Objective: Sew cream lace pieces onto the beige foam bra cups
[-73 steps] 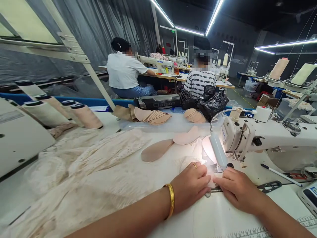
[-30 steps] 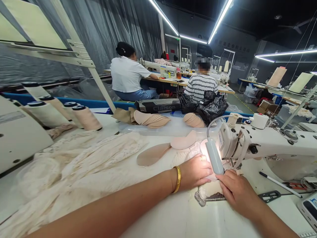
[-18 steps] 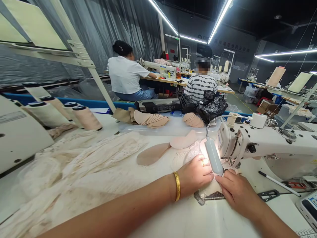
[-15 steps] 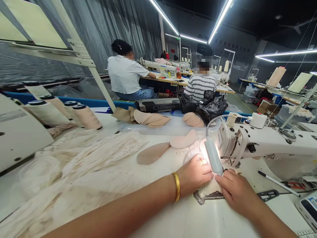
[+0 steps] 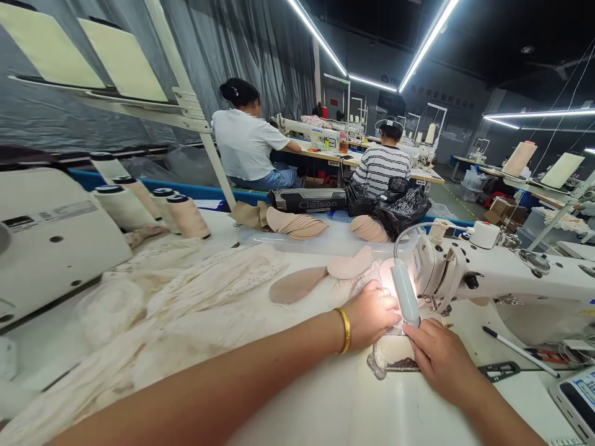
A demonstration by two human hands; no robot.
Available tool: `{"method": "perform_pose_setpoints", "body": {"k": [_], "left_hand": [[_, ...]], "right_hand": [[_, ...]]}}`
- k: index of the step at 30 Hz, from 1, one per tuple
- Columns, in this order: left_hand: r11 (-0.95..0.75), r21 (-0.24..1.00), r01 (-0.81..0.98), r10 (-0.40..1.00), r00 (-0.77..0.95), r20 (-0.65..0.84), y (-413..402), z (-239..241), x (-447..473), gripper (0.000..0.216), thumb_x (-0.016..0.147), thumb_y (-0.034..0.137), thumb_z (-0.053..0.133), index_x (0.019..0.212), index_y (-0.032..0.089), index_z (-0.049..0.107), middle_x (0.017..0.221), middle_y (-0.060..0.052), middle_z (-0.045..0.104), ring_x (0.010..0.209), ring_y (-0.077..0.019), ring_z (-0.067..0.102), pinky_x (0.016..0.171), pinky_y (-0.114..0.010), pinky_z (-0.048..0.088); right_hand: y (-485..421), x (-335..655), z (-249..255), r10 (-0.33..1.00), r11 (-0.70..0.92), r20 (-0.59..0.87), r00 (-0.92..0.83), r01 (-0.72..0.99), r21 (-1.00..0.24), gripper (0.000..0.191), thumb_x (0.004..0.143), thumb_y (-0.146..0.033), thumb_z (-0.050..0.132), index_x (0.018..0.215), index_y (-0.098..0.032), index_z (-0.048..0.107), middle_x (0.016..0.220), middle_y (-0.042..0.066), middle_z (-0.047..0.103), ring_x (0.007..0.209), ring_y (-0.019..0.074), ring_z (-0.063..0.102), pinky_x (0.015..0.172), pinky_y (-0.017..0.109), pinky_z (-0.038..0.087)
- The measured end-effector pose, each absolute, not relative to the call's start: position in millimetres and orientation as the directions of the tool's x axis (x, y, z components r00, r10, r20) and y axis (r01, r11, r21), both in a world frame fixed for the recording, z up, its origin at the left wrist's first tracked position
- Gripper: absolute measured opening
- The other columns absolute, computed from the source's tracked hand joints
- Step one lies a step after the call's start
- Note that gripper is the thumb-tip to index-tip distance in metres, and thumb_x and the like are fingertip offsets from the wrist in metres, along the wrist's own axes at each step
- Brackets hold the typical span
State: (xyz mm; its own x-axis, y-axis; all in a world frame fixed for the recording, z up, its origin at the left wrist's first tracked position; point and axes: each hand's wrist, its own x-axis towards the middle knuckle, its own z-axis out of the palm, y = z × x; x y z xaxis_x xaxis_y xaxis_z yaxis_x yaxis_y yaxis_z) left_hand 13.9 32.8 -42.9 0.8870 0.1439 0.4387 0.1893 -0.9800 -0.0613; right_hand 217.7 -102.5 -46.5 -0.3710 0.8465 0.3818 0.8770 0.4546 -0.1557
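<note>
At the sewing machine point(image 5: 450, 266), pale pink lace fabric point(image 5: 367, 277) lies by the needle area, partly hidden by my hands and a grey lamp point(image 5: 405, 294) lighting it. My left hand point(image 5: 374, 313), wearing a gold bangle point(image 5: 344, 330), is closed on the fabric with its fingers curled, left of the lamp. Just right of the lamp's tip, my right hand point(image 5: 439, 353) pinches the fabric's near edge between thumb and forefinger. The needle and presser foot are mostly hidden. Beige cup-shaped pieces point(image 5: 297, 285) rest left of the lace.
Cream lace cloth point(image 5: 186, 310) spreads across the left of the table. Thread cones point(image 5: 188, 217) stand behind it. More beige pieces point(image 5: 297, 224) lie on a clear plastic lid point(image 5: 251, 238). A white pen point(image 5: 520, 352) and black tool point(image 5: 499, 371) lie at right. Two people sit at machines ahead.
The view has swung a little left, so the surroundings sit farther right. My left hand's thumb has drawn in, away from my right fingertips. My right hand keeps its pinch near the lamp.
</note>
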Motion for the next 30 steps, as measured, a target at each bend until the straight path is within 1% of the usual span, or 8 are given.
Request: {"method": "perform_pose_setpoints", "body": {"k": [6,9,14,19,22,25,27,30], "left_hand": [[-0.949,-0.105,0.296,0.250,0.915,0.318,35.1,-33.2,14.2,0.027,0.067,0.003,0.069,0.088,0.018,0.061,0.089,-0.006,0.069,0.081,-0.0247,0.063,0.084,-0.041,0.043],[-0.948,-0.119,0.295,0.244,0.914,0.326,26.4,-24.3,-0.4,0.035,0.063,-0.003,0.064,0.090,0.018,0.057,0.086,-0.005,0.069,0.075,-0.0223,0.063,0.077,-0.037,0.044],[-0.987,0.034,0.155,0.146,0.797,0.587,-26.5,-17.1,-42.7,0.037,0.088,-0.004,0.045,0.114,0.021,0.056,0.104,-0.003,0.074,0.092,-0.0157,0.067,0.093,-0.033,0.046],[-0.876,0.163,0.454,0.443,0.622,0.645,-90.9,-31.5,-86.5,0.037,0.087,0.004,0.051,0.115,0.024,0.063,0.135,-0.012,0.064,0.121,-0.0282,0.062,0.101,-0.045,0.051],[-0.729,0.509,0.457,0.683,0.442,0.581,-121.3,-58.5,-100.2,0.026,0.094,0.027,0.055,0.119,0.026,0.063,0.128,-0.015,0.067,0.112,-0.0318,0.066,0.092,-0.047,0.057],[-0.310,0.950,-0.022,0.756,0.601,0.261,-145.9,-80.0,-90.1,0.044,0.098,0.063,0.049,0.117,0.026,0.064,0.094,-0.009,0.073,0.077,-0.0234,0.071,0.067,-0.035,0.060],[0.126,0.953,-0.275,0.717,0.689,0.105,-156.8,-77.4,-74.8,0.068,0.089,0.081,0.049,0.123,0.025,0.063,0.099,-0.011,0.073,0.084,-0.0254,0.073,0.073,-0.038,0.060],[0.392,0.790,-0.471,0.805,0.591,-0.047,-162.6,-49.9,-55.8,0.057,0.088,0.073,0.063,0.112,0.022,0.068,0.104,-0.012,0.072,0.100,-0.0285,0.071,0.093,-0.044,0.057]], "right_hand": [[-101.1,223.1,-50.4,0.820,0.492,0.438,-0.369,0.845,-0.209,0.032,0.101,-0.013,0.041,0.121,-0.023,0.064,0.086,0.005,0.065,0.078,0.0227,0.061,0.066,0.033,0.048],[-105.4,216.9,-47.0,0.827,0.498,0.471,-0.306,0.788,-0.363,0.028,0.104,-0.022,0.042,0.120,-0.025,0.065,0.088,0.005,0.067,0.081,0.0230,0.063,0.071,0.035,0.051],[-119.7,173.8,-36.3,0.983,0.138,0.095,-0.154,0.301,-0.944,0.051,0.103,-0.046,0.053,0.149,-0.027,0.046,0.081,0.000,0.064,0.072,0.0196,0.064,0.065,0.031,0.053],[-132.7,133.3,-39.5,0.997,0.004,0.003,0.073,-0.002,-1.000,0.065,0.092,-0.046,0.068,0.150,-0.026,0.047,0.076,-0.003,0.058,0.074,0.0201,0.065,0.071,0.033,0.054],[-144.2,123.9,-48.5,0.982,0.057,0.050,0.183,-0.032,-0.998,0.061,0.093,-0.048,0.066,0.149,-0.030,0.048,0.082,-0.001,0.061,0.075,0.0193,0.065,0.074,0.034,0.057],[-163.5,114.4,-58.8,0.964,0.111,0.121,0.237,0.057,-0.992,0.052,0.097,-0.051,0.062,0.145,-0.030,0.055,0.079,0.000,0.064,0.073,0.0198,0.066,0.075,0.036,0.060],[-181.4,104.9,-66.3,0.948,0.134,0.180,0.261,0.185,-0.974,0.044,0.099,-0.049,0.061,0.137,-0.028,0.062,0.084,0.004,0.070,0.079,0.0229,0.070,0.077,0.038,0.062],[-212.0,90.1,-77.3,0.914,0.198,0.317,0.254,0.406,-0.892,0.030,0.099,-0.042,0.062,0.124,-0.028,0.072,0.109,0.011,0.076,0.100,0.0308,0.073,0.086,0.043,0.063]]}}
